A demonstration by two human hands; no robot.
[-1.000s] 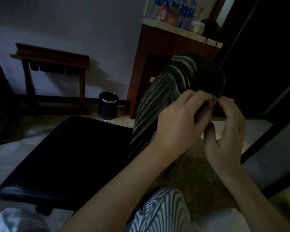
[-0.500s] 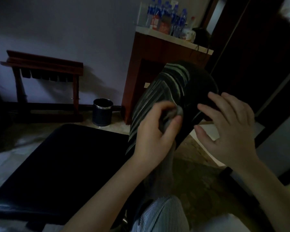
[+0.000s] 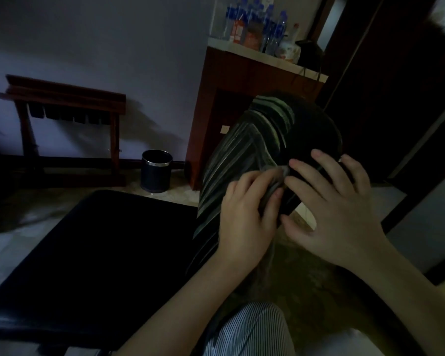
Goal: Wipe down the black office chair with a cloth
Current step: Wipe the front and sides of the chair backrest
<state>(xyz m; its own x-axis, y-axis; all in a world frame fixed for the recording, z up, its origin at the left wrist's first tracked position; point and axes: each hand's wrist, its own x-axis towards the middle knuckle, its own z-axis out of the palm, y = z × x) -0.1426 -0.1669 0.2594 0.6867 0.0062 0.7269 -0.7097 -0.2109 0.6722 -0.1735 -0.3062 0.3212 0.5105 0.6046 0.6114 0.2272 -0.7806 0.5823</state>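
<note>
One cloth (image 3: 276, 179) — left hand (image 3: 244, 222) curled round.

The left grip (image 3: 244, 222) and the right grip (image 3: 337, 214) are bare, with short rounded nails that catch the dim light. Behind each grip the left forearm (image 3: 180, 301) and the right forearm (image 3: 401, 289) run bare to the edge of the view. Below the left grip, nearer the wearer, a striped garment (image 3: 252, 332) of light fabric with fine dark pinstripes covers what looks like a leg. Below the right grip a pale patch (image 3: 344, 343) of plain fabric shows, too dim to identify.
</note>
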